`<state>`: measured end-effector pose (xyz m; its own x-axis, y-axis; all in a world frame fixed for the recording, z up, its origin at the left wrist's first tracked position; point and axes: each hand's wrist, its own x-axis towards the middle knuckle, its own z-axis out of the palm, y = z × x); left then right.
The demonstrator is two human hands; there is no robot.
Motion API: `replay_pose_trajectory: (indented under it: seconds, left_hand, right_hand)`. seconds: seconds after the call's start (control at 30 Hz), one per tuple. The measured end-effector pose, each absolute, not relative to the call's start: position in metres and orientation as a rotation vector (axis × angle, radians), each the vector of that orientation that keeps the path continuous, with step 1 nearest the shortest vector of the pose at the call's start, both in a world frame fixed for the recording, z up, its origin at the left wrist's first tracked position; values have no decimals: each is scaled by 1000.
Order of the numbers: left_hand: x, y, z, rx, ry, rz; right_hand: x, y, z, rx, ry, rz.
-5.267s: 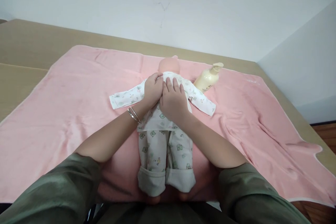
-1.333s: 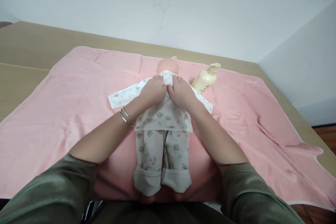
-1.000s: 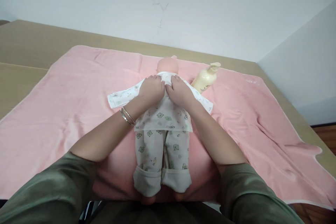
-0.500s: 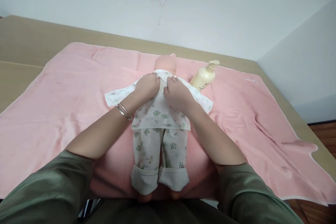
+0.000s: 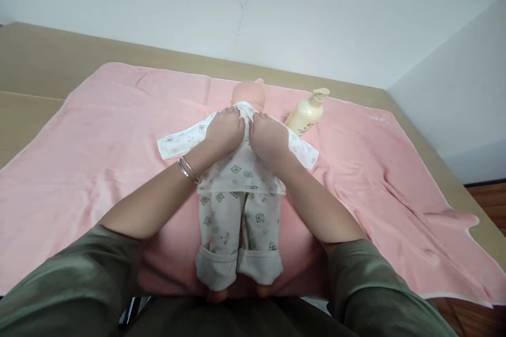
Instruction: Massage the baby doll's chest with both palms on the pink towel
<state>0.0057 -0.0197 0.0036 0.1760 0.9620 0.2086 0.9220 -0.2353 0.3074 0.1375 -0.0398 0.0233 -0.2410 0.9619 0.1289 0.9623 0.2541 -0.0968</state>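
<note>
A baby doll (image 5: pixel 248 93) lies on a pink blanket (image 5: pixel 130 110), its head away from me and its feet at the near edge. It wears a white printed shirt (image 5: pixel 241 171) with the sleeves spread out, and matching trousers (image 5: pixel 259 221) with turned-up cuffs. My left hand (image 5: pixel 226 129) has its fingers closed on the shirt near the collar, left of the middle. Just to the right, my right hand (image 5: pixel 268 134) pinches the shirt's upper part too. A narrow strip of fabric shows between the hands. The fingertips are partly hidden.
A cream pump bottle (image 5: pixel 306 115) lies tilted on the blanket, right of the doll's head. The tan table (image 5: pixel 79 45) shows behind the blanket, against a white wall (image 5: pixel 158 0). Wooden floor is visible at the lower right.
My hands remain at the collar and have shifted slightly. The fabric between them has changed shape, with the collar more bunched near the doll's neck.
</note>
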Motion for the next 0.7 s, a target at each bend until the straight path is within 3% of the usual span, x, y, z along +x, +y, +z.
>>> replay_pose_trajectory:
  seconds: [0.17,0.47,0.7]
  left_hand:
    - [-3,-9,11,2177,1881,493]
    - [20,-40,4,2491,1864,539]
    - [5,-26,8,2582,1769,366]
  right_hand:
    - [130,-54,27,-1855,-2394,-50]
    - [153,-11,18,-1894,-2199,229]
    - [137,-45,22,-1633,-2511,14]
